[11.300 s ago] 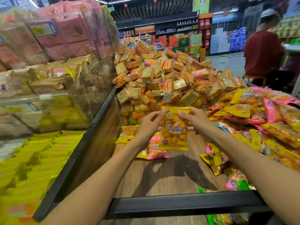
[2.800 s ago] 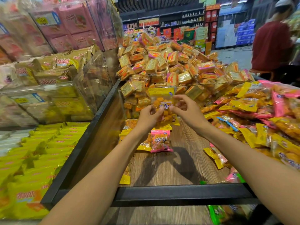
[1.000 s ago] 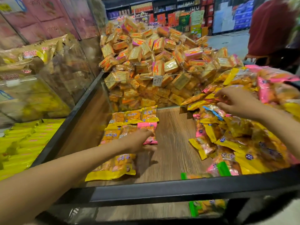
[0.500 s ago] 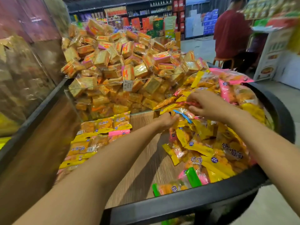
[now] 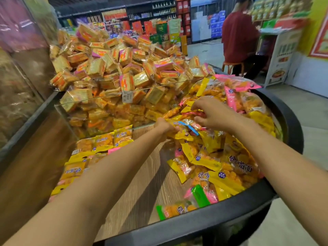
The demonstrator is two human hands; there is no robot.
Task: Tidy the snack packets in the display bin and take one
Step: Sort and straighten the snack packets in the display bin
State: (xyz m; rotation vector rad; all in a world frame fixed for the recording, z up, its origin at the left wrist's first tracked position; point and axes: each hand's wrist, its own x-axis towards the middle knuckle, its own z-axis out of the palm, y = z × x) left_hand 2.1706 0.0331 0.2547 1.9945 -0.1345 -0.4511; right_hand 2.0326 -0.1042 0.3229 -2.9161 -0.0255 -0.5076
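Observation:
The display bin [image 5: 204,222] has a black rim and a wooden floor. A loose heap of yellow and pink snack packets [image 5: 221,162] fills its right side. Neat rows of yellow packets [image 5: 104,142] lie flat at the left. My left hand [image 5: 165,127] reaches into the heap's left edge, its fingers curled round a yellow packet [image 5: 179,134]. My right hand [image 5: 211,113] is a little further back on the heap, fingers curled over packets there; a red-edged packet [image 5: 192,114] sits under its fingertips.
A clear divider [image 5: 110,102] holds back a tall pile of square cracker packs [image 5: 124,68]. Clear bins stand at the left. A person in a red top [image 5: 237,36] sits on a stool behind the bin. Bare wood [image 5: 142,183] shows mid-bin.
My left hand left the tidy rows and crossed right into the loose heap. My right hand stayed on the heap and curled over the packets. The view swung right.

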